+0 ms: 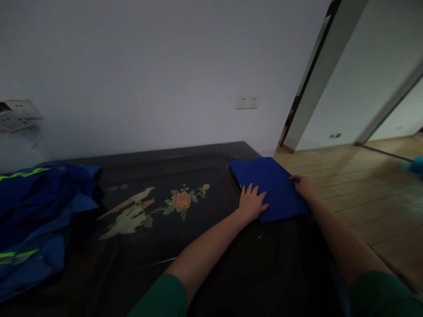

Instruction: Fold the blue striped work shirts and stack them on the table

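Note:
A folded blue garment (277, 176) lies flat as a neat rectangle at the right end of the dark table (211, 246). A sliver of yellow-green shows along its left edge. My left hand (253, 203) rests open on its near left part, fingers spread and palm down. At the right edge, my right hand (302, 186) has its fingers drawn together on the cloth; part of the grip is hidden. To the far left sits a crumpled heap of blue clothing (42, 207) with yellow-green reflective strips.
The glossy table carries a bird-and-flower picture (181, 201) in its middle. A white wall with a double socket (247, 102) stands behind it. Another socket panel (20, 115) is at left. Tiled floor (333, 185) runs along the right, with a blue object (418, 164) at the edge.

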Available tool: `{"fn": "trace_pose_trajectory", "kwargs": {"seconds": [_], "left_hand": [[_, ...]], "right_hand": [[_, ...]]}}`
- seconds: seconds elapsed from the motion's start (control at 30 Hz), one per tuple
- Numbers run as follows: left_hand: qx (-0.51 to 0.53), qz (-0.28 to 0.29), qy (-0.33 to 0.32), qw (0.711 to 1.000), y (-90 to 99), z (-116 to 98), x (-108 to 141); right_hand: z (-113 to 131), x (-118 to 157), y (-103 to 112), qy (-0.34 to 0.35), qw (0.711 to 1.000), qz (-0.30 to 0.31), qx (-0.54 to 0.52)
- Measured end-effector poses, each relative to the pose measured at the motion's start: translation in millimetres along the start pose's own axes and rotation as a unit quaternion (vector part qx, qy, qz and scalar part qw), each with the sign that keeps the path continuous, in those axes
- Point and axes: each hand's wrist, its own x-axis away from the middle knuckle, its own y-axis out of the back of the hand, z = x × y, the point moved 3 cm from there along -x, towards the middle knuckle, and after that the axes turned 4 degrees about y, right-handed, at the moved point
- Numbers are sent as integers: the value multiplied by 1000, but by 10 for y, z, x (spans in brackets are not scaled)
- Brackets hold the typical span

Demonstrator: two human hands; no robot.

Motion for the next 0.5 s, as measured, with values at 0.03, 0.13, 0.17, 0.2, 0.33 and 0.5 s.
{"fn": "trace_pose_trajectory", "kwargs": {"seconds": [0.03,0.13,0.17,0.2,0.33,0.5], "left_hand": [[-1,-1,-17,1000,5,-53,62],[13,20,-63,998,-3,-183,317],[16,29,-68,997,-9,-208,398],[17,35,-68,997,-13,-224,465],[21,40,-49,998,-25,-242,540],[26,45,-50,997,-55,-295,403]], "right_hand": [[9,1,-9,-10,1000,7,17],[83,27,-8,-14,999,15,42],[130,51,1,-6,998,12,58],[189,88,10,2,997,7,77],[531,346,-12,61,992,24,106],[794,668,-173,92,983,144,67]]}}
